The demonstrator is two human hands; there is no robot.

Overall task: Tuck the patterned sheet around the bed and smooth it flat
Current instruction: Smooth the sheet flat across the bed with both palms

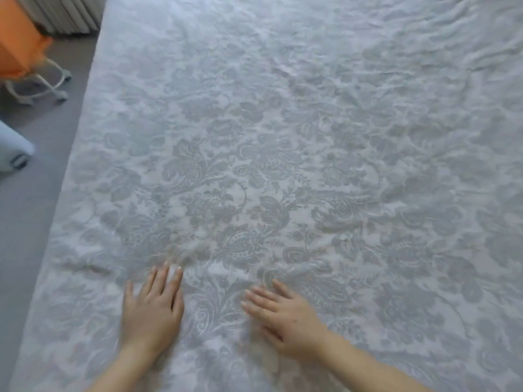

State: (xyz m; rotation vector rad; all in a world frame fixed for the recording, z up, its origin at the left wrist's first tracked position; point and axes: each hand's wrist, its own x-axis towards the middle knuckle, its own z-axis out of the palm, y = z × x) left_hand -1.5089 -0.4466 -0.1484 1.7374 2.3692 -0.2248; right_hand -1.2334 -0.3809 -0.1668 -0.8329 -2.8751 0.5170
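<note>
A pale sheet (283,165) with a grey floral and paisley pattern covers the whole bed. Both my hands lie palm down on it near the bottom of the view. My left hand (154,309) presses flat with straight fingers pointing away from me. My right hand (283,315) lies flat beside it, fingers straight and angled to the left. Small creases sit just ahead of my left fingertips and to their left. The far right part of the sheet is rippled with many wrinkles. The sheet's left edge runs diagonally along the bed's side.
Grey floor (28,222) runs along the bed's left side. An orange seat on a white wheeled base (36,83) stands at the top left, near a ribbed white radiator (65,15). A pale blue object (14,151) sits at the left edge.
</note>
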